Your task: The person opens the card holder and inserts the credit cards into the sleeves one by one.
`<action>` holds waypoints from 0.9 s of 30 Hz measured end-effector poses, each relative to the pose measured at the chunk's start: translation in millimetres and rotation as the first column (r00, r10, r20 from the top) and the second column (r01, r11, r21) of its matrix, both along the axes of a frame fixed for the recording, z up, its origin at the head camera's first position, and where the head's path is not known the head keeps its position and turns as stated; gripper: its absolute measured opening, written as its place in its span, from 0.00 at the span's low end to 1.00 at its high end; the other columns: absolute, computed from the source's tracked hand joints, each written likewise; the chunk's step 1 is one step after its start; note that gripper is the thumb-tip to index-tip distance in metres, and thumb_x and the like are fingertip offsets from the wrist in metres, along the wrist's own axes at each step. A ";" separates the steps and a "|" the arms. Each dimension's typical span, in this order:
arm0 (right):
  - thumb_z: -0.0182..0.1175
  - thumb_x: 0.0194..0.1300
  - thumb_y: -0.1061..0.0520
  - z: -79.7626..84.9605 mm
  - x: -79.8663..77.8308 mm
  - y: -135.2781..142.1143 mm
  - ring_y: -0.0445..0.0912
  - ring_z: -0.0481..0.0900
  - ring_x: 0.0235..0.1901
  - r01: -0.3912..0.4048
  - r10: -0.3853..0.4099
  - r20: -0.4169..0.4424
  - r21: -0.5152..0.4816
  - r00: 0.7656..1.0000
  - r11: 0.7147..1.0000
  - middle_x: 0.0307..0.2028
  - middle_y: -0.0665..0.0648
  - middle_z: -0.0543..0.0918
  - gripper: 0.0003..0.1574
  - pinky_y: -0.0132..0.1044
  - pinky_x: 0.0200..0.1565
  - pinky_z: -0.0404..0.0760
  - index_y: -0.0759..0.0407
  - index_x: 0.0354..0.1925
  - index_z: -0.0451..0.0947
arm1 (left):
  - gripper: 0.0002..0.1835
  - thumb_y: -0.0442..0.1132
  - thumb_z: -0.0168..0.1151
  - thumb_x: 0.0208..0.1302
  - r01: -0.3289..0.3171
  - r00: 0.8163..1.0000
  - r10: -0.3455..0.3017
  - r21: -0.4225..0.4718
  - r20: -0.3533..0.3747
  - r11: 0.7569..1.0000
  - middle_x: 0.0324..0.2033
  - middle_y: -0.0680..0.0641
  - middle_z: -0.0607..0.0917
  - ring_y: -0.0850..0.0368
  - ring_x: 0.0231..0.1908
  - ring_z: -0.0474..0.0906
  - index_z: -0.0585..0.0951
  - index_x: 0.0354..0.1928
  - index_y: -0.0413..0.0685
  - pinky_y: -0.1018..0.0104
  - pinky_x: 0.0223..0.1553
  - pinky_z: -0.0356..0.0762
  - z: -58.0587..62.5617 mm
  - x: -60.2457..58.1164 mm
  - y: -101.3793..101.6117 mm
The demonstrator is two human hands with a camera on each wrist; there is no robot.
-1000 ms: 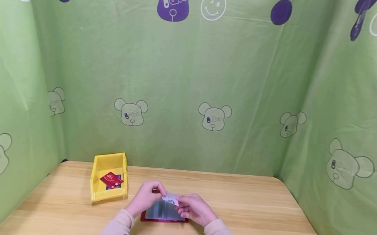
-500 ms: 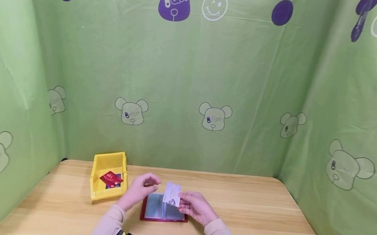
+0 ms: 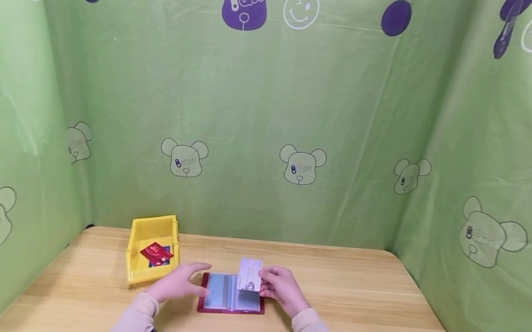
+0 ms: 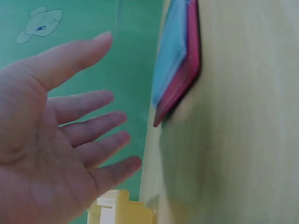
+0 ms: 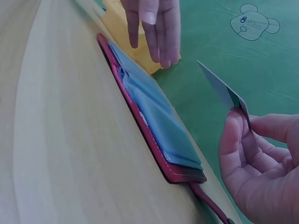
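A pale card [image 3: 250, 275] with a small dark picture near its lower edge is pinched by my right hand [image 3: 283, 289] between thumb and fingers. It stands upright above the right half of an open red card holder [image 3: 231, 311] with clear plastic sleeves, which lies on the table. In the right wrist view the card [image 5: 219, 86] shows nearly edge-on, raised over the sleeves [image 5: 159, 116]. My left hand [image 3: 180, 282] is beside the holder's left edge, fingers spread and relaxed. Seen from the left wrist, that hand [image 4: 70, 126] holds nothing.
A yellow bin [image 3: 134, 260] stands at the back left of the wooden table [image 3: 354, 302]. Inside it a red VIP card [image 3: 156, 253] overlaps a blue card [image 3: 166, 262]. Green curtains [image 3: 263, 105] printed with bears enclose the table at the back and sides.
My left hand has let go of the card and moved left and down to the holder's left side. My right hand has turned the card upright and shifted it slightly right.
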State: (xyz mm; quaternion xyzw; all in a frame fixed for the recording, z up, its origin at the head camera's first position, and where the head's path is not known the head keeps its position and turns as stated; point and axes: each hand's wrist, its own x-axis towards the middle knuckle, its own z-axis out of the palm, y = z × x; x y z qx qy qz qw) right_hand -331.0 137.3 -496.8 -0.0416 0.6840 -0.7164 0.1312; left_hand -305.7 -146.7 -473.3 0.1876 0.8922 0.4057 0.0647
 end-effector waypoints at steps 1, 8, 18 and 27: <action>0.57 0.67 0.59 -0.5 0.2 -0.2 0.39 0.76 0.23 -0.005 0.005 -0.012 0.010 1.000 1.000 0.24 0.51 0.79 0.18 0.28 0.28 0.83 0.74 0.47 0.75 | 0.40 0.43 0.72 0.53 0.009 1.000 -0.009 -0.030 -0.002 1.000 0.67 0.33 0.69 0.31 0.67 0.62 0.68 0.67 0.37 0.32 0.67 0.58 -1.2 0.9 -0.1; 0.57 0.67 0.60 -1.4 3.1 -3.7 0.39 0.74 0.22 -0.020 0.026 -0.054 0.116 0.998 0.993 0.23 0.52 0.78 0.18 0.26 0.25 0.80 0.76 0.47 0.75 | 0.43 0.44 0.74 0.49 0.043 0.998 -0.053 -0.221 -0.039 0.974 0.67 0.28 0.66 0.26 0.67 0.59 0.68 0.67 0.35 0.29 0.67 0.57 -8.2 4.5 2.7; 0.58 0.64 0.61 -2.2 4.7 -14.5 0.38 0.72 0.19 -0.031 0.062 -0.097 0.299 0.993 0.954 0.21 0.51 0.77 0.15 0.25 0.21 0.77 0.74 0.43 0.79 | 0.43 0.42 0.74 0.49 0.041 0.999 -0.047 -0.236 -0.022 0.971 0.66 0.29 0.69 0.28 0.64 0.66 0.68 0.66 0.34 0.33 0.65 0.63 -9.4 4.8 5.4; 0.58 0.64 0.63 -0.9 5.6 -20.5 0.37 0.71 0.16 0.006 0.033 -0.113 0.324 0.993 0.946 0.19 0.51 0.75 0.14 0.25 0.19 0.75 0.75 0.42 0.79 | 0.43 0.41 0.75 0.48 0.030 0.999 -0.034 -0.230 -0.012 0.973 0.66 0.29 0.69 0.28 0.64 0.66 0.69 0.66 0.33 0.33 0.65 0.62 -7.4 6.4 6.6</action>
